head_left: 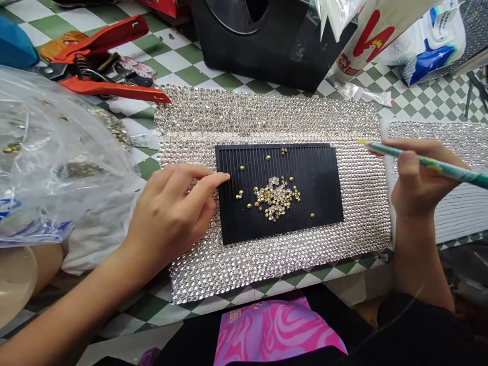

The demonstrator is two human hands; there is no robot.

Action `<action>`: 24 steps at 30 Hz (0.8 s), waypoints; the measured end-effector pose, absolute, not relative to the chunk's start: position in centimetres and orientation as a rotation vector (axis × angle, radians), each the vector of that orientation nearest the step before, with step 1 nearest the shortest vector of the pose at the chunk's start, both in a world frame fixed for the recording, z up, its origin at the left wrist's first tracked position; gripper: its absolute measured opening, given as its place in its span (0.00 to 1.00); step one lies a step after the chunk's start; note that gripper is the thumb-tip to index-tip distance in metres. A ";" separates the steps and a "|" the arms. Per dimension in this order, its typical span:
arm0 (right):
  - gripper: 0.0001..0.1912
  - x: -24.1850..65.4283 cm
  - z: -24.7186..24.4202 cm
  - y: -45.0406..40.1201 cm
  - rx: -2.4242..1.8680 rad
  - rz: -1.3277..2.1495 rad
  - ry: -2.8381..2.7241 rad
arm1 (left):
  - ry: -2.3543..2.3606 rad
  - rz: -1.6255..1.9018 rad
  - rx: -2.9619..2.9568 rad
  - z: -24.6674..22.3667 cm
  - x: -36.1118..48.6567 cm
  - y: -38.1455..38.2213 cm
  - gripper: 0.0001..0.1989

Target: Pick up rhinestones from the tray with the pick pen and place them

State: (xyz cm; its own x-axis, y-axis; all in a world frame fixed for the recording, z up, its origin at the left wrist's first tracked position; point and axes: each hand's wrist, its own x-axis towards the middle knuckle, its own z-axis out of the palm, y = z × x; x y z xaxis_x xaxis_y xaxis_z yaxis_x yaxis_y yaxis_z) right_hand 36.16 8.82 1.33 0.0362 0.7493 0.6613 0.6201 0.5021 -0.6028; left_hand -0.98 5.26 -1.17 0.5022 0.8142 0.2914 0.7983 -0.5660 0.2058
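A black ridged tray (320,188) lies on a sheet of rhinestones (267,114). Loose gold-backed stones (276,198) are heaped near the tray's middle, with a few scattered around them. My left hand (175,208) rests at the tray's left edge, index fingertip touching its rim, the other fingers curled; nothing shows in it. In my right hand (417,175) is a green pen-like stick (434,165), its yellow tip over the sheet's right part, close to a seam line.
Orange-handled pliers (110,89) and a clear plastic bag (57,152) are at left. A black box (263,56), a paper cup (371,40) and a wipes pack (434,46) stand behind. Another rhinestone sheet (450,213) lies at right.
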 end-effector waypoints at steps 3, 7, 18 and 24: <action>0.15 33.3 2.8 6.8 -1.174 0.447 -1.924 | 1.454 0.566 2.677 -1.2 -1.0 5.2 0.20; 0.19 31.3 3.3 5.7 -1.067 0.683 -2.180 | 1.434 0.554 2.705 -1.3 -1.0 5.2 0.19; 0.12 30.1 2.8 6.3 -1.069 0.636 -2.271 | 1.439 0.557 2.688 -1.3 -1.2 5.2 0.21; 0.11 30.1 2.8 6.4 -1.068 0.641 -2.269 | 1.453 0.547 2.666 -1.2 -1.0 5.2 0.19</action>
